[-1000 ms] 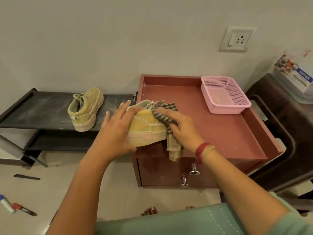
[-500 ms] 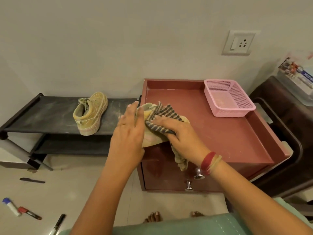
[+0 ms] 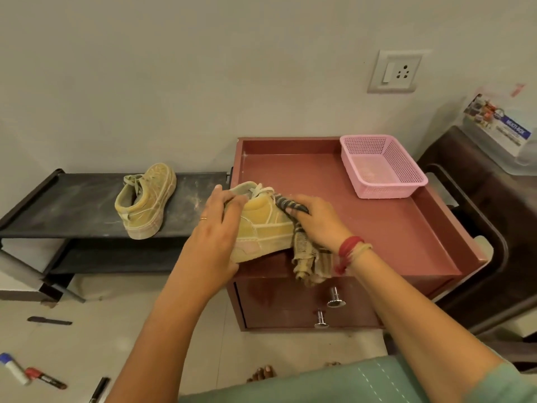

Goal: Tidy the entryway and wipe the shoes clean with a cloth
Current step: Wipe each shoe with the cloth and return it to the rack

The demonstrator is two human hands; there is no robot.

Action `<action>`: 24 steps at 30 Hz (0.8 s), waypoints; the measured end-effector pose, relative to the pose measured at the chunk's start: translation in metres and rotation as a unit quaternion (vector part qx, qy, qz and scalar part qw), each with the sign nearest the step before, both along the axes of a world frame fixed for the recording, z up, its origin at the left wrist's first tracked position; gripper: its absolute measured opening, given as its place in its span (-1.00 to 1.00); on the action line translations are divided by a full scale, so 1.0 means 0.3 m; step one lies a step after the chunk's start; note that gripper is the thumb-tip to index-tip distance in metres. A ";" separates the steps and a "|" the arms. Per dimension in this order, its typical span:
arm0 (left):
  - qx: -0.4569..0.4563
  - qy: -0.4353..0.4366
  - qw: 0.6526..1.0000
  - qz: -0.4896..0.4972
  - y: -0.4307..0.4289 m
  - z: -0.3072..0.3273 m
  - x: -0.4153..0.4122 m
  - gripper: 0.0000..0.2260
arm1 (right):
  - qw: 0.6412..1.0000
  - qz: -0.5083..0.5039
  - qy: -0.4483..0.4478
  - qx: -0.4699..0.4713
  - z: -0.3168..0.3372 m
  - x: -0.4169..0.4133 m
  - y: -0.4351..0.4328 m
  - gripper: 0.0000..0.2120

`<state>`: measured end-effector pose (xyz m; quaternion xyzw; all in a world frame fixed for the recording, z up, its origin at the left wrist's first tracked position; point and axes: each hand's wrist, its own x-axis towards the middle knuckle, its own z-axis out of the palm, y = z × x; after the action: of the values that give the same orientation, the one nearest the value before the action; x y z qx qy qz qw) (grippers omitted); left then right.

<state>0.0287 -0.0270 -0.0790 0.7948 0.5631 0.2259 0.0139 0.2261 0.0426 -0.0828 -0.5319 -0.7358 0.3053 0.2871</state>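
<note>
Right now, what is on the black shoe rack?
One yellow sneaker stands on the black shoe rack, on its dusty top shelf. That shelf hides most of the lower one.

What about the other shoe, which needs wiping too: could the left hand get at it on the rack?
Probably yes, once freed: the left hand grips one shoe, but the other shoe sits uncovered on the rack to its left, nothing between.

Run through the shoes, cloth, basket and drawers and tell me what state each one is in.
Held shoe: at the front edge of the cabinet, gripped by the left hand.
Cloth: held by the right hand, pressed on that shoe.
Other shoe: lying on the rack, untouched.
Basket: upright, looks empty.
Drawers: shut.
</note>
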 end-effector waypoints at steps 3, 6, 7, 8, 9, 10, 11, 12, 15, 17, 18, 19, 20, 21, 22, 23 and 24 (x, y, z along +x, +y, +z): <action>-0.005 -0.027 1.000 -0.014 0.003 -0.008 -0.014 -0.18 | 0.993 0.041 0.105 -0.012 0.026 -0.012 -0.025 -0.72; -0.011 -0.040 0.999 -0.028 0.011 0.004 -0.032 -0.19 | 0.995 0.060 0.073 -0.017 0.024 -0.007 -0.031 -0.71; -0.007 -0.037 0.999 -0.025 0.009 0.007 -0.032 -0.20 | 0.999 0.045 0.030 -0.007 0.011 -0.004 -0.023 -0.71; -0.004 -0.029 0.999 -0.020 0.005 0.008 -0.028 -0.20 | 1.000 0.023 -0.006 0.003 0.005 -0.005 -0.022 -0.71; -0.001 -0.019 1.000 -0.012 -0.001 0.009 -0.025 -0.19 | 1.000 0.007 -0.022 0.015 0.005 -0.009 -0.027 -0.70; 0.002 -0.009 1.000 -0.001 -0.006 0.011 -0.023 -0.18 | 0.999 0.008 -0.016 0.031 0.009 -0.014 -0.040 -0.69; 0.006 0.001 1.000 0.010 -0.009 0.015 -0.023 -0.17 | 0.999 0.025 0.004 0.043 0.016 -0.019 -0.057 -0.67; 0.010 0.007 1.000 0.021 -0.009 0.020 -0.025 -0.16 | 0.997 0.050 0.026 0.050 0.027 -0.021 -0.075 -0.64; 0.015 0.017 0.999 0.033 -0.004 0.032 -0.023 -0.15 | 0.995 0.082 0.004 0.060 0.018 0.001 -0.093 -0.55; 0.021 0.031 0.999 0.028 -0.003 0.033 -0.015 -0.17 | 0.995 0.032 -0.070 0.060 -0.013 0.041 -0.056 -0.56; 0.023 0.037 0.999 0.028 -0.003 0.032 -0.012 -0.17 | 0.994 0.003 -0.097 0.048 -0.023 0.062 -0.039 -0.57; 0.024 0.041 0.998 0.030 -0.003 0.031 -0.010 -0.17 | 0.994 -0.016 -0.102 0.036 -0.027 0.075 -0.031 -0.59; 0.024 0.042 0.998 0.032 -0.002 0.029 -0.010 -0.17 | 0.996 -0.018 -0.084 0.036 -0.028 0.076 -0.035 -0.59; 0.020 0.040 0.998 0.035 -0.001 0.028 -0.012 -0.16 | 0.998 0.000 -0.053 0.046 -0.022 0.065 -0.052 -0.59; 0.013 0.033 0.999 0.039 0.002 0.031 -0.016 -0.14 | 0.997 0.035 -0.025 0.062 -0.016 0.046 -0.079 -0.57; 0.003 0.026 0.999 0.043 0.005 0.034 -0.022 -0.12 | 0.994 0.077 -0.014 0.079 -0.018 0.022 -0.112 -0.55; -0.007 0.019 0.999 0.044 0.009 0.038 -0.028 -0.11 | 0.989 0.110 -0.022 0.096 -0.026 0.006 -0.137 -0.52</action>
<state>0.0205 -0.0244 -0.0677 0.7733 0.5992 0.2071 -0.0007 0.2280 0.0014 -0.0905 -0.4240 -0.8219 0.2513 0.2855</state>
